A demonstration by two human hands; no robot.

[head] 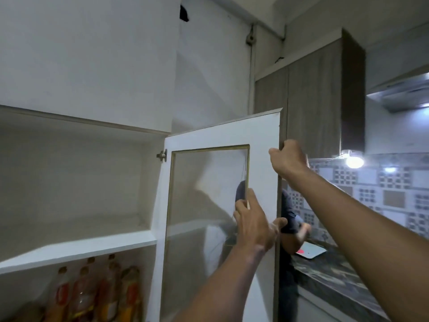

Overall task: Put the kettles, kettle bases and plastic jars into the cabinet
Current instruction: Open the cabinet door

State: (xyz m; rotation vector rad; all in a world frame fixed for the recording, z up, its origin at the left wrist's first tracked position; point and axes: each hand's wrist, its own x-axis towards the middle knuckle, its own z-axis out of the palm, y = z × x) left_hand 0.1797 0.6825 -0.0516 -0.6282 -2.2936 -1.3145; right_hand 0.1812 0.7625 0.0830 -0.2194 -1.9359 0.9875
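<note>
Head: 2 hands, left hand (254, 225) & right hand (289, 159), on 1 open cabinet door (222, 138).

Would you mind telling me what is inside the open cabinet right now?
The upper shelf shows nothing on it. Below it stand several bottles with orange labels. The open door, held by both hands, covers nothing inside; the lower part is cut off.

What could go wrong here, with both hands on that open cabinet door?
1. The door's glass panel looks cracked near the left hand, which lies flat against it; pressing there might worsen the crack or cut the fingers.
2. The right hand wraps around the door's outer edge, so its fingers might get pinched if the door swings against something.
3. A second person stands just behind the door; swinging it wider might hit them.
</note>
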